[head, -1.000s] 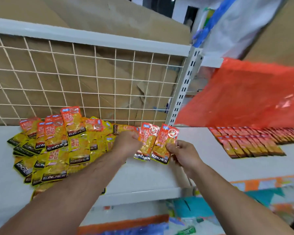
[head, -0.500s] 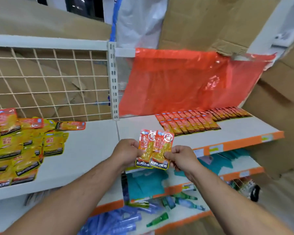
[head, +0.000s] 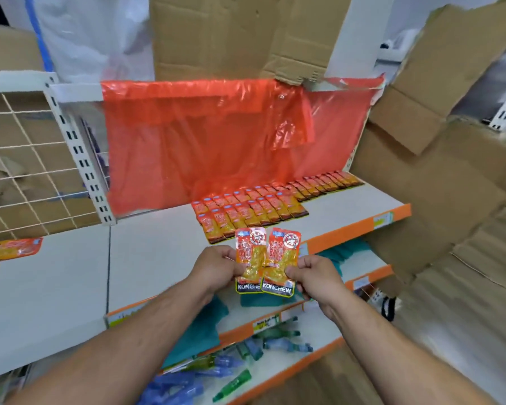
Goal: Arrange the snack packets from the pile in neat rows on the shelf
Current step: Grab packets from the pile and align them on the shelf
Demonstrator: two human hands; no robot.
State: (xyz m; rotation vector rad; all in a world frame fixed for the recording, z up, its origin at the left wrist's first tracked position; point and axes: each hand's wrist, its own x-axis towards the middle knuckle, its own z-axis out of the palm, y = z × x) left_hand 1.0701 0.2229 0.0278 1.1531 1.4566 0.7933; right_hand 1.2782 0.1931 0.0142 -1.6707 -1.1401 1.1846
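I hold two orange-and-yellow KONCHEW snack packets upright, side by side, in front of the white shelf (head: pixel 158 258). My left hand (head: pixel 216 267) grips the left packet (head: pixel 249 258) by its left edge. My right hand (head: pixel 313 276) grips the right packet (head: pixel 282 261) by its right edge. Behind them on the shelf lie two neat overlapping rows of packets (head: pixel 254 211), and a further row (head: pixel 324 182) runs to the right at the back. Only the edge of the packet pile (head: pixel 11 249) shows at the far left.
A red plastic sheet (head: pixel 216 135) hangs behind the rows. A white wire grid panel (head: pixel 27 171) and a slotted upright (head: pixel 82 159) stand at the left. Cardboard (head: pixel 438 159) flanks the shelf's right end. Lower shelves hold teal packs and bottles (head: pixel 246 349).
My view has swung right, from the pile to the shelf section with the rows. Both hands have carried the two packets across and now hold them close in front of the rows.
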